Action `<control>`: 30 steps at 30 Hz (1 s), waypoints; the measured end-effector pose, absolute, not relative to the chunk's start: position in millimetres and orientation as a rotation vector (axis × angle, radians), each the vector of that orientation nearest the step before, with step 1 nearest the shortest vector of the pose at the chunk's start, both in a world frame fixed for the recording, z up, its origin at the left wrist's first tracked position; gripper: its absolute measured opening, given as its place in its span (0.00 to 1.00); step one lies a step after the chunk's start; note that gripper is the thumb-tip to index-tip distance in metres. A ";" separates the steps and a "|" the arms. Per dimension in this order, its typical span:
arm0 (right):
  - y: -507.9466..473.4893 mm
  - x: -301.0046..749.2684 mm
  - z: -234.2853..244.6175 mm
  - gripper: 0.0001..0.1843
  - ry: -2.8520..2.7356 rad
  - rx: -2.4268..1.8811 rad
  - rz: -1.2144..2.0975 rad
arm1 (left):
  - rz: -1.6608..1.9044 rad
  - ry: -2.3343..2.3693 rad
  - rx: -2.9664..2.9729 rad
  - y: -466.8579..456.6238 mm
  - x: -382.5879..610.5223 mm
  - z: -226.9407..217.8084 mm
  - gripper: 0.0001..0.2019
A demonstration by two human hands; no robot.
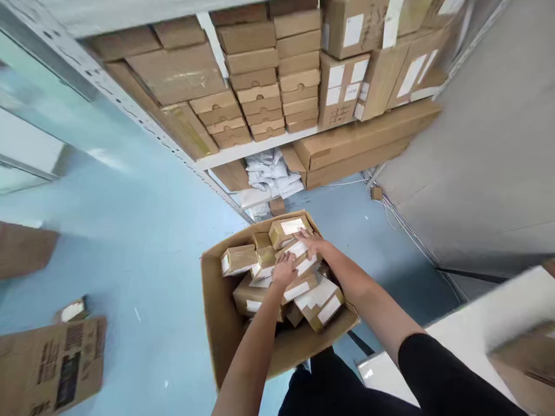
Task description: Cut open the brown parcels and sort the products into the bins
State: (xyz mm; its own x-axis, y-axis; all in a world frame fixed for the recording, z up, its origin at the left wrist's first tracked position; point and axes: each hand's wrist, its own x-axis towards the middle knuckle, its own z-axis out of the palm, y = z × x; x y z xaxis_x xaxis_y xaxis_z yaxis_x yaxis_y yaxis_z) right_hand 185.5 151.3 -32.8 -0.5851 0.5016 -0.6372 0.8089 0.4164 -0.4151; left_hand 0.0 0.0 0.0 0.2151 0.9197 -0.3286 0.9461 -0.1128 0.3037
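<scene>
A large open cardboard carton [219,323] stands on the blue floor below me, filled with several small taped brown parcels with white labels. My left hand [284,270] reaches into the carton with fingers curled over one small parcel [299,287] in the middle. My right hand [310,241] lies further back on another labelled parcel [289,229], fingers spread across its edge. A loose parcel [238,259] lies at the carton's left side, and another parcel [321,300] sits at the right.
A metal shelf rack [255,147] ahead is stacked with brown boxes; white bags [271,176] lie on a lower shelf. A flattened printed carton [52,364] and a small packet [71,310] lie on the floor at left. A white table edge [468,329] is at right.
</scene>
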 end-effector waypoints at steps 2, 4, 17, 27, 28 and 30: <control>150.7 177.6 -28.0 0.87 2.230 1.066 -0.970 | -0.039 1.724 2.058 -18.1 -3.3 3.7 0.20; 146.2 172.8 -21.4 0.85 2.227 1.041 -0.935 | 0.004 1.715 2.061 -35.1 -6.4 8.7 0.19; -56.1 205.0 32.7 0.71 2.364 1.641 -0.503 | -0.233 1.487 2.087 -59.3 -22.6 64.8 0.65; -173.9 270.2 96.2 0.62 2.359 2.357 -0.077 | 0.171 1.146 2.596 -100.8 47.8 140.4 0.57; -185.7 283.6 106.5 0.62 2.332 2.407 -0.048 | 0.181 1.093 2.632 -103.8 63.4 148.9 0.56; -216.0 314.0 124.5 0.62 2.238 2.520 0.006 | 0.182 0.957 2.706 -112.6 101.2 163.5 0.54</control>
